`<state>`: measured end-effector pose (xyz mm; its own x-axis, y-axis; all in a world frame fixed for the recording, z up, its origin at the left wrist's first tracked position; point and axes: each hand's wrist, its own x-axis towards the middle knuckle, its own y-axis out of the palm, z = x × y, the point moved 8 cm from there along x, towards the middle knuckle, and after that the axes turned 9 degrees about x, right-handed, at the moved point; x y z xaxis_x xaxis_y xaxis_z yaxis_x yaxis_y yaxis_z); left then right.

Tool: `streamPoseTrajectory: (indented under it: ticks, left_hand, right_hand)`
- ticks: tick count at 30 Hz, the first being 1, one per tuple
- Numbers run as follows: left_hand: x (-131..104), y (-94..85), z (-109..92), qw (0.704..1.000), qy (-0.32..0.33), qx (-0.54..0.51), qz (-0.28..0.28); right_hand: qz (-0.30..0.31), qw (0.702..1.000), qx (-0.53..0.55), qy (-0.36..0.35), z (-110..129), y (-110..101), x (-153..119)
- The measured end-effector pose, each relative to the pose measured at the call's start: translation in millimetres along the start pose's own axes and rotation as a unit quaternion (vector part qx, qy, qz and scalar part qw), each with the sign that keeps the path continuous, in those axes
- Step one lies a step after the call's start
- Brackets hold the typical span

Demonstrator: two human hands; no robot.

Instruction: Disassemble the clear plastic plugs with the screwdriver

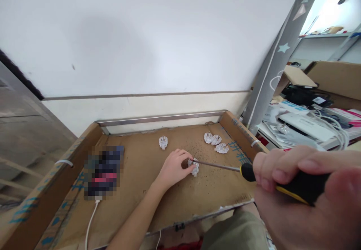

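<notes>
We saw the worktop faced in matt brown cardboard, speckled dark and gritty near the middle, its far rail of dull grey metal. Small pieces looked like clear, glossy plastic with thin metal pins. We noted a smooth metal shaft on the screwdriver, its handle black and yellow, plastic-looking. The wall was smooth, pale, softly shiny; the trousers matt olive cloth.
</notes>
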<state>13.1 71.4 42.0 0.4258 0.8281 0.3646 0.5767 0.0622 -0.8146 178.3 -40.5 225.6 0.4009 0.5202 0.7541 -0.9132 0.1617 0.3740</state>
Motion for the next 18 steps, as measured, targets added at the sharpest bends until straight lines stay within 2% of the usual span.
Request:
streamPoseTrajectory:
  ticks: [3, 7, 12, 18]
  left_hand:
    - [0.4, 0.1, 0.3, 1.0, -0.008, -0.012, 0.001]
    - [0.8, 1.1, 1.2, 1.0, -0.012, -0.025, -0.004]
    - [0.7, 3.2, 2.0, 1.0, -0.009, -0.022, -0.002]
    - [0.9, 6.6, 4.5, 0.999, -0.023, -0.013, 0.024]
  right_hand:
    - [-0.027, 0.998, 0.055, 0.003, -2.9, -5.2, -1.4]
    - [-0.011, 0.996, 0.087, -0.029, 1.7, -7.3, -2.0]
    - [-0.022, 0.997, 0.066, 0.031, -5.1, -7.2, -2.4]
    - [-0.017, 0.995, 0.085, 0.043, -7.2, 3.3, -0.3]
